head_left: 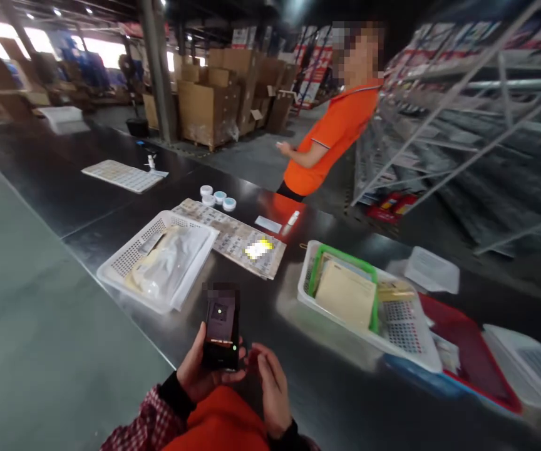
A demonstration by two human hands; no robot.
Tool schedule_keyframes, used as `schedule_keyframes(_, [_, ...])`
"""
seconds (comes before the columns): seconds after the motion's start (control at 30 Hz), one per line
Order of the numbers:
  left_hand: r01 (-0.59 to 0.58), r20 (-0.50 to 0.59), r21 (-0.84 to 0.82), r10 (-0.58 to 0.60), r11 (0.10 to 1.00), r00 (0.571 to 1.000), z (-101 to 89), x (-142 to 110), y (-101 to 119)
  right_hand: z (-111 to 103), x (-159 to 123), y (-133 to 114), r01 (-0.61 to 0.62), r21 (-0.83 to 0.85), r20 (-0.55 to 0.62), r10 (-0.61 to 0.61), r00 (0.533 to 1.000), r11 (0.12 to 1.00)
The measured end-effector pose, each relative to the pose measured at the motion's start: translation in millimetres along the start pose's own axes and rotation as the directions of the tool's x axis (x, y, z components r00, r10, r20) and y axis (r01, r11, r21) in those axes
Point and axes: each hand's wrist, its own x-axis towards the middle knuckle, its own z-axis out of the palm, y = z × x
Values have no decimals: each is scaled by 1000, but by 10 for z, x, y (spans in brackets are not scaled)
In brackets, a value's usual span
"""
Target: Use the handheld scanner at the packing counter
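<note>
My left hand point(200, 371) grips a black phone point(222, 329) upright, its lit screen facing me, low in the middle of the view. My right hand point(273, 389) hovers just to the phone's right, fingers loosely curled, fingertips close to its lower edge, holding nothing. Both hands are above the near edge of a dark glossy table point(298, 388). Beyond the phone lies a printed sheet point(233, 238) with a yellow patch.
A white basket point(124, 266) with clear plastic bags stands to the left. A second white basket point(374, 338) holds a green tray and paper envelopes; red and white trays lie further right. Small round jars point(218, 198) sit farther back. A person in orange point(331, 138) stands across the table beside metal racks.
</note>
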Motion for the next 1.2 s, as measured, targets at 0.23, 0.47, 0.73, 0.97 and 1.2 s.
schedule_keyframes(0.23, [-153, 119, 29, 148, 988, 982, -20, -361, -163, 153, -73, -175, 62, -146, 205, -31, 978, 987])
schedule_keyframes(0.47, [-233, 190, -38, 236, 972, 953, -70, -496, -255, 225, -102, -308, 135, -204, 354, -56, 934, 970])
schedule_keyframes(0.73, [-261, 161, -71, 269, 963, 950, -56, -536, -343, 195, -116, -365, 309, -201, 471, -185, 863, 929])
schedule_keyframes(0.97, [-264, 137, -62, 270, 963, 953, -85, -507, -365, 163, -118, -306, 296, -187, 460, -183, 869, 937])
schedule_keyframes(1.2, [-236, 169, -77, 246, 969, 954, -106, -485, -347, 162, -119, -308, 299, -181, 464, -187, 866, 937])
